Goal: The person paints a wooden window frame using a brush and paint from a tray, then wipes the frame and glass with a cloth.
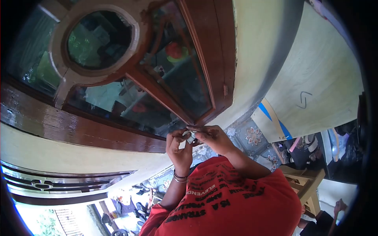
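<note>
Both of my hands meet in front of my chest, close to the lower corner of a brown wooden window frame. Between them is a small whitish object, which looks like a bit of cloth or paper. My left hand, with bracelets at its wrist, has its fingers curled around one side of it. The fingers of my right hand pinch its other side. Dark stains show on the fingers. Glass panes sit in the frame, partly reflective.
A yellowish wall runs beside the frame. Below are patterned floor tiles, a wooden stool and a shelf with shoes. Part of another person shows at the lower right. More footwear lies at the lower left.
</note>
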Demonstrator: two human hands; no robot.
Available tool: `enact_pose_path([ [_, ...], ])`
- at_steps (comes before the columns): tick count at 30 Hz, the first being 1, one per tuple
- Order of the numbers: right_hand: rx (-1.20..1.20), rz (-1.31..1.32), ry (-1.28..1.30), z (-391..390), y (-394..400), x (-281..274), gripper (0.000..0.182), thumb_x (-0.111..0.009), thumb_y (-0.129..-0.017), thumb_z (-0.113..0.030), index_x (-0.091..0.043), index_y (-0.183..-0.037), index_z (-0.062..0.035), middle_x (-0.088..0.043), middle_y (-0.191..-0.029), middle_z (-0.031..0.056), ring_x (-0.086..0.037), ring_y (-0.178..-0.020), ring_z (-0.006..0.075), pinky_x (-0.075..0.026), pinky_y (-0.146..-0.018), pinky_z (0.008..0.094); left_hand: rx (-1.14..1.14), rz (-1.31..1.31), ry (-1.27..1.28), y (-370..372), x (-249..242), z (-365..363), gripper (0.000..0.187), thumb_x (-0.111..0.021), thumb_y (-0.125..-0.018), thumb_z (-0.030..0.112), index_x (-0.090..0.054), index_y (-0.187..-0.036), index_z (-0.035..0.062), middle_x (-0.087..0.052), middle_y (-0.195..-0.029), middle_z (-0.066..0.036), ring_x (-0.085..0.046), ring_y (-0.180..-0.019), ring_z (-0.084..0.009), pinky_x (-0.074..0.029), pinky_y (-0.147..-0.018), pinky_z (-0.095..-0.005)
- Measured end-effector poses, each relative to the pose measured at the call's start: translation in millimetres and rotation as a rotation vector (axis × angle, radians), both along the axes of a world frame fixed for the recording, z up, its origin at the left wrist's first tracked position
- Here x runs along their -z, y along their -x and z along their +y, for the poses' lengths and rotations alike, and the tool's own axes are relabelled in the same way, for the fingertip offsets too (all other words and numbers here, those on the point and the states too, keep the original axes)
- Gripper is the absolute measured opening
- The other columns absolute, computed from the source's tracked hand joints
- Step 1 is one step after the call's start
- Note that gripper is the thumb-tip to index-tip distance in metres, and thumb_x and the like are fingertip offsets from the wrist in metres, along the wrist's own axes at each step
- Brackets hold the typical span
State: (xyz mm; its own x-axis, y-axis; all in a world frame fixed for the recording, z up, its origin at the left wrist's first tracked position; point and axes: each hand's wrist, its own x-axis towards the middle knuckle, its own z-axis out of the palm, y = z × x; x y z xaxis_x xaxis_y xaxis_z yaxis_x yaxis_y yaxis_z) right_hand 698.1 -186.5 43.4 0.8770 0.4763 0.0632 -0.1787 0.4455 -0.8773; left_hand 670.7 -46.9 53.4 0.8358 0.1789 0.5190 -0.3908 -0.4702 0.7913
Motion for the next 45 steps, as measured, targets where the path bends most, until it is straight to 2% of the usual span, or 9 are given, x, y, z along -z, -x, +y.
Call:
enact_pose_path([
  [7, -0.134, -0.049, -0.079, 18.2, -6.5, -29.4, 0.032, -0.06, -0.083, -0.006, -0.054, -0.113, -0.0004, -0.061, -0.094, 0.0047, -0.057, -0.086, 0.0082, -0.049, -0.076, 0.0238, -0.015, -0.161, -0.185, 7.3, -26.4, 32.9, 0.019, -0.059, -0.059, -0.013, -0.056, -0.069, 0.0026, -0.057, -0.086, -0.009, -0.053, -0.078, -0.0194, -0.043, -0.07, -0.0284],
  [10, -0.207, 0.113, -0.192, 24.5, 0.8, -38.2, 0.03, -0.061, -0.082, -0.004, -0.053, -0.111, 0.0004, -0.06, -0.095, 0.005, -0.056, -0.085, 0.0089, -0.049, -0.075, 0.0244, 0.092, -0.197, -0.269, 12.4, -42.8, 45.9, 0.019, -0.061, -0.058, -0.012, -0.056, -0.066, 0.0037, -0.059, -0.084, -0.007, -0.052, -0.076, -0.0233, -0.041, -0.064, -0.0309],
  [19, -0.136, -0.157, 0.19, 36.6, 4.6, -47.4, 0.035, -0.065, -0.079, -0.006, -0.052, -0.11, 0.0002, -0.059, -0.101, 0.0063, -0.056, -0.09, 0.0088, -0.047, -0.076, 0.0221, 0.123, -0.08, -0.168, 24.2, -50.5, 68.2, 0.02, -0.065, -0.063, -0.006, -0.062, -0.08, 0.0024, -0.058, -0.097, -0.012, -0.054, -0.087, -0.0245, -0.044, -0.074, -0.0316],
  [22, 0.557, -0.404, 0.139, 28.1, -10.0, -81.4, 0.033, -0.064, -0.077, -0.002, -0.054, -0.109, 0.0004, -0.06, -0.1, 0.0071, -0.056, -0.091, 0.0092, -0.047, -0.076, 0.0227, -0.004, -0.186, -0.202, 30.3, -43.1, 98.2, 0.029, -0.065, -0.071, 0.001, -0.055, -0.099, 0.0002, -0.057, -0.102, -0.015, -0.054, -0.095, -0.028, -0.041, -0.083, -0.0366],
  [24, 0.891, -0.504, -0.023, 21.6, -32.9, -102.0, 0.029, -0.064, -0.077, 0.002, -0.057, -0.105, 0.0026, -0.059, -0.099, 0.0076, -0.058, -0.09, 0.0125, -0.047, -0.076, 0.0243, -0.116, -0.309, 0.08, 37.4, -35.8, 117.2, 0.02, -0.056, -0.079, -0.002, -0.053, -0.098, -0.0037, -0.055, -0.1, -0.012, -0.053, -0.097, -0.0224, -0.043, -0.083, -0.0338],
  [26, 1.209, -0.826, 0.169, 12.7, -56.6, -127.6, 0.024, -0.065, -0.076, 0.0, -0.059, -0.1, 0.003, -0.054, -0.097, 0.0091, -0.059, -0.088, 0.0161, -0.048, -0.074, 0.0265, -0.359, -0.38, 0.107, 46.2, -46.2, 132.3, 0.016, -0.045, -0.086, -0.004, -0.049, -0.101, -0.0068, -0.052, -0.104, -0.012, -0.053, -0.093, -0.0188, -0.047, -0.08, -0.0276],
  [31, 1.416, -0.885, 0.187, 17.1, -98.4, -160.4, 0.022, -0.062, -0.074, 0.0, -0.061, -0.096, 0.0009, -0.06, -0.092, 0.0125, -0.061, -0.081, 0.0234, -0.048, -0.073, 0.0296, -0.799, -0.43, -0.051, 51.7, -56.4, 171.7, 0.027, -0.046, -0.092, 0.015, -0.048, -0.11, -0.0042, -0.052, -0.107, -0.014, -0.053, -0.091, -0.0186, -0.046, -0.079, -0.0287],
  [39, 1.477, -0.847, 0.119, 26.7, -121.7, -172.5, 0.019, -0.063, -0.073, 0.0, -0.063, -0.093, 0.0007, -0.061, -0.087, 0.0127, -0.06, -0.076, 0.0245, -0.048, -0.068, 0.0302, -0.872, -0.377, -0.086, 41.9, -28.4, 207.4, 0.034, -0.049, -0.091, 0.025, -0.046, -0.112, -0.0015, -0.05, -0.109, -0.014, -0.052, -0.094, -0.0219, -0.045, -0.08, -0.0336],
  [45, 1.552, -0.843, 0.108, 34.7, -135.3, -176.0, 0.017, -0.066, -0.073, -0.001, -0.063, -0.089, 0.0032, -0.059, -0.083, 0.0127, -0.06, -0.073, 0.0235, -0.048, -0.065, 0.0298, -0.824, -0.349, -0.114, 35.4, -24.6, 208.9, 0.033, -0.047, -0.091, 0.021, -0.044, -0.113, -0.0034, -0.045, -0.115, -0.014, -0.05, -0.096, -0.022, -0.044, -0.078, -0.0337],
])
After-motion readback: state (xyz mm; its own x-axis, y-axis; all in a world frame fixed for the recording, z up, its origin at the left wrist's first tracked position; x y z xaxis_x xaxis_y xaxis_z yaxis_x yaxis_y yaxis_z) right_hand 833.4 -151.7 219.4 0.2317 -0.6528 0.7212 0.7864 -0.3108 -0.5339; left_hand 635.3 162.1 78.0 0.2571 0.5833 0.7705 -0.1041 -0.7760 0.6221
